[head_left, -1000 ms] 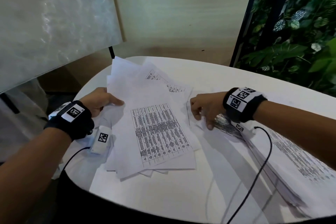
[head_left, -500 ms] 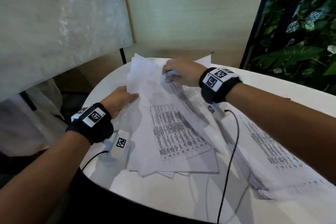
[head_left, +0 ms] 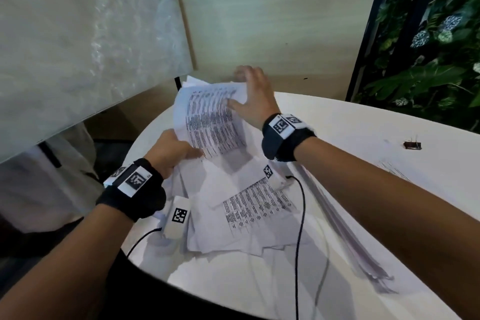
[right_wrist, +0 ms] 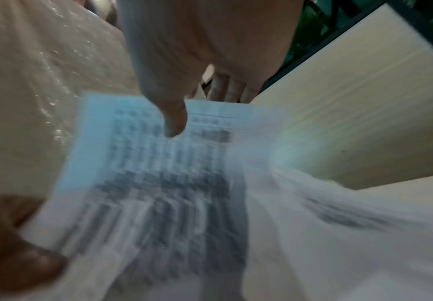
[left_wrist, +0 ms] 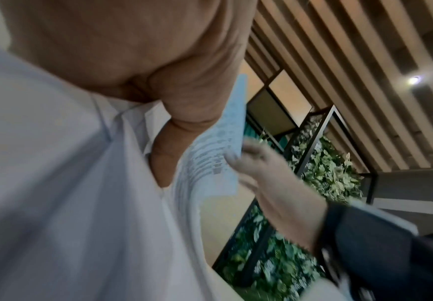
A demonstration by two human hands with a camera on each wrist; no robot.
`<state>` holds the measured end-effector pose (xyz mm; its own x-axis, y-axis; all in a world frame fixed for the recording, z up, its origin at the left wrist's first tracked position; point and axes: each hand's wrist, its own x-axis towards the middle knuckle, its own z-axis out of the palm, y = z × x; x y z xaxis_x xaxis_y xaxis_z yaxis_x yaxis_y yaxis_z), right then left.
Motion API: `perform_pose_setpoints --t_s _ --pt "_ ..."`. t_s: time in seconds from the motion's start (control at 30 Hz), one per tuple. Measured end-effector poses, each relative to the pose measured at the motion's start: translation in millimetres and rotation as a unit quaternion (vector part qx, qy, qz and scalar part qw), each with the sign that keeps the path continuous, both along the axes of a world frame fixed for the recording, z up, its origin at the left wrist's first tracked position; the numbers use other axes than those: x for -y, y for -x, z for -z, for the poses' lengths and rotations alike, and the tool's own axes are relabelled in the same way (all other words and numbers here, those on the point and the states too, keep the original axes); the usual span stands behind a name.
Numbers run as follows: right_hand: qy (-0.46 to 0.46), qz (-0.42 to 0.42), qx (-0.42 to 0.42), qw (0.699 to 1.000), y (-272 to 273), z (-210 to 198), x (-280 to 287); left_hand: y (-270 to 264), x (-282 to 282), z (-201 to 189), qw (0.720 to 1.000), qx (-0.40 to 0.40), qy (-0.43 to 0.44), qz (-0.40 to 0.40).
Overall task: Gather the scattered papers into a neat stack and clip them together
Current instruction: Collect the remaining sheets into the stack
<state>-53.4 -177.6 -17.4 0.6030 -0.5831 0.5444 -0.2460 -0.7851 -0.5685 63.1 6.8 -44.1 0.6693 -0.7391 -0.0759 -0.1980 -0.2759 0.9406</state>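
Sheaf (head_left: 210,122) now lifted off table (head_left: 363,138), both my hands (head_left: 168,150) (head_left: 255,101) pinching it; should tap edges square.

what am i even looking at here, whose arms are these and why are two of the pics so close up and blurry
No machine here: a person is working with bare hands and wears three cameras. The wide picture comes from a camera on the head, looking down at a white table. The two blurry close-ups come from cameras strapped in black bands on each wrist, looking along the fingers.

Printed papers lie loosely scattered on the table, and a small binder clip sits apart at the far right. The left hand grips the near edge of a raised sheaf of sheets, while the right hand pinches its far edge, thumb on the printed side. The papers are not yet stacked or clipped.
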Motion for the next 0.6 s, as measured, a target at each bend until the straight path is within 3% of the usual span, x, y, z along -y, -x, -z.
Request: perform_pose_setpoints --t_s 0.03,0.1,0.17,0.2,0.27,0.43,0.5,0.6 --pt "-0.039 0.062 -0.003 0.997 9.4 6.4 10.8 -4.4 -5.5 -6.5 1.000 0.003 0.030 -0.007" --pt "-0.222 0.119 -0.002 0.968 24.1 18.1 29.1 -11.7 -16.4 -20.3 0.995 0.024 0.095 -0.012" --pt "-0.407 0.003 0.063 0.911 32.8 22.9 37.8 -8.9 -22.0 -33.9 0.985 0.067 0.158 -0.009" --pt "-0.443 -0.073 0.078 0.890 34.3 23.0 38.3 -7.8 -21.9 -39.7 0.980 0.085 0.182 -0.015" --pt "-0.433 -0.148 0.125 0.880 37.0 16.6 31.7 -8.2 -19.2 -50.2 0.969 0.106 0.221 -0.036" --pt "-0.363 -0.110 0.334 0.863 39.6 -22.8 18.0 -9.6 -6.8 -78.3 0.936 0.140 0.313 -0.078" --pt "-0.318 -0.128 0.350 0.872 41.9 -39.1 16.6 -6.6 -4.6 -85.9 0.930 0.136 0.332 -0.077" --pt "-0.259 -0.136 0.343 0.893 45.5 -58.4 13.0 -6.7 -4.3 -81.1 0.945 0.082 0.318 -0.013"
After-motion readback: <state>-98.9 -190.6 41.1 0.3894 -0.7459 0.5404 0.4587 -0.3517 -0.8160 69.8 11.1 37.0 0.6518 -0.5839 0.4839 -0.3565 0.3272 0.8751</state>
